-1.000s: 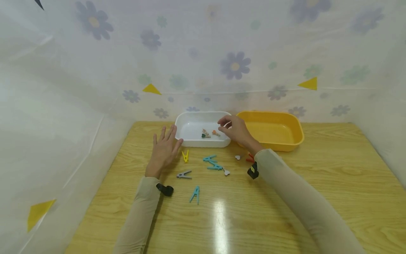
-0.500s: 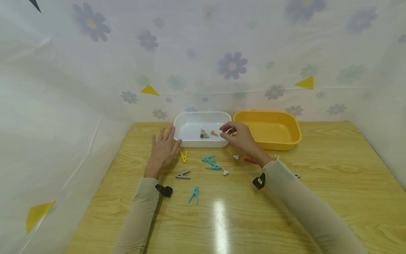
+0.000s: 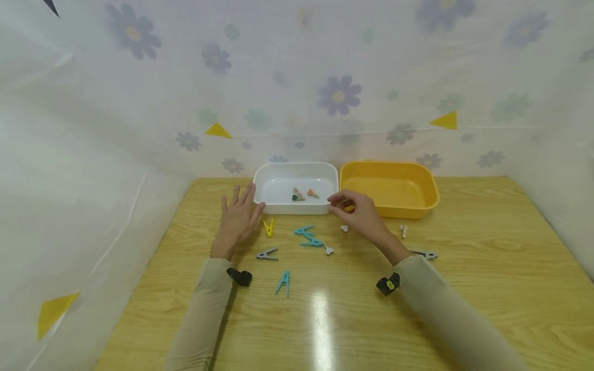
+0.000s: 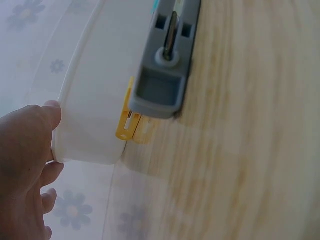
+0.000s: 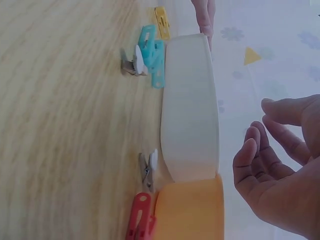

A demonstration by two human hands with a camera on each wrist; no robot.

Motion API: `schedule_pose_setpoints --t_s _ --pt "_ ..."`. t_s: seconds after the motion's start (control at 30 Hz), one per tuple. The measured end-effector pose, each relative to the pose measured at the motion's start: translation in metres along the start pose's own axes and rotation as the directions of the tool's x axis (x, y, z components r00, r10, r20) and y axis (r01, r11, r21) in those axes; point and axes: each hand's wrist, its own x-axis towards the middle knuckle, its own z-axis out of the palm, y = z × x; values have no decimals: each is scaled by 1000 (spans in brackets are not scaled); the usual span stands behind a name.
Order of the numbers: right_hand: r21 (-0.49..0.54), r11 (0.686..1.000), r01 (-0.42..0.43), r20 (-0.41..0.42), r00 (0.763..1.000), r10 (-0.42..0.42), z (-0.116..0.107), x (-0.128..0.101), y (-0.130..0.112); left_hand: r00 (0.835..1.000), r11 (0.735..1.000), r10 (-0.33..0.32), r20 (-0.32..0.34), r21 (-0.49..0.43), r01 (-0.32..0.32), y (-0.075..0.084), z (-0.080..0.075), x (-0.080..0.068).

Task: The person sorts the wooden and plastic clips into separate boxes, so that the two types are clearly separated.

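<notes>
Right hand (image 3: 359, 214) at frame centre, fingers loosely curled, holding nothing, above red clip (image 5: 139, 215). Left hand (image 3: 237, 219) flat, thumb touching white tray (image 3: 260, 178). Risk: clips crowd tray wall; cramped pinch likely slips or nudges white-tipped clip (image 3: 344, 228).

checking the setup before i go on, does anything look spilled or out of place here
Clothespins lie scattered loose on the table: a yellow one, two crossed teal ones, another teal, a grey one. Only a few sit in the white tray; the yellow tray looks empty.
</notes>
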Motion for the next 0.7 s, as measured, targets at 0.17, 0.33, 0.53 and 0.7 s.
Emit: schedule_pose_setpoints --t_s 0.17,0.33,0.53,0.7 --pt "-8 1000 -17 -3 1000 17 -1 -10 4 1000 1000 1 0 -8 -1 0 -1 -1" --pt "-46 998 -51 21 998 51 0 -22 7 1000 1000 -1 9 0 1 -1 0 0" --pt "-70 997 -21 51 998 25 6 -33 16 1000 1000 3 9 2 -4 -3 0 2" --pt "-65 997 -39 89 995 45 9 -41 20 1000 1000 5 17 3 -5 -3 1 2"
